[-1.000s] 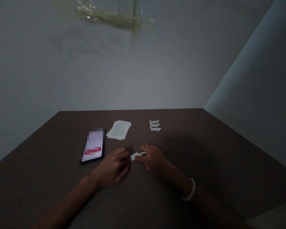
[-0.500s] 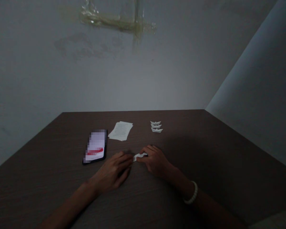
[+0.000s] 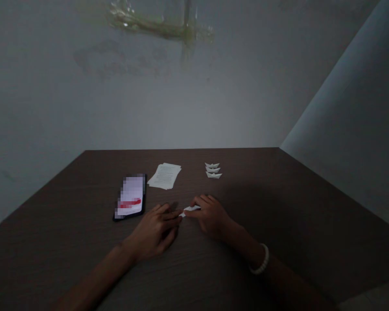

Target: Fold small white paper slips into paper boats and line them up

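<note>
A small white folded piece of paper (image 3: 192, 208) lies low over the table between my two hands. My left hand (image 3: 157, 229) has its fingertips on the paper's left end, partly covering it, with the thumb a little lower. My right hand (image 3: 212, 218) pinches the paper's right part between thumb and fingers; a pale beaded bracelet circles that wrist. Beyond my right hand, three little white paper boats (image 3: 213, 170) stand one behind another. Past my left hand is a loose stack of printed paper sheets (image 3: 164, 176).
A phone (image 3: 131, 196) with a lit, blurred screen lies left of the sheets, near my left hand. The dark brown table (image 3: 298, 207) meets a grey wall (image 3: 233, 95) at its back edge. Shiny tape (image 3: 155, 28) is stuck to the wall.
My left fingertips have shifted slightly on the paper's left end, and my right thumb has slid a little left along it. The boats, sheets and phone stay in place.
</note>
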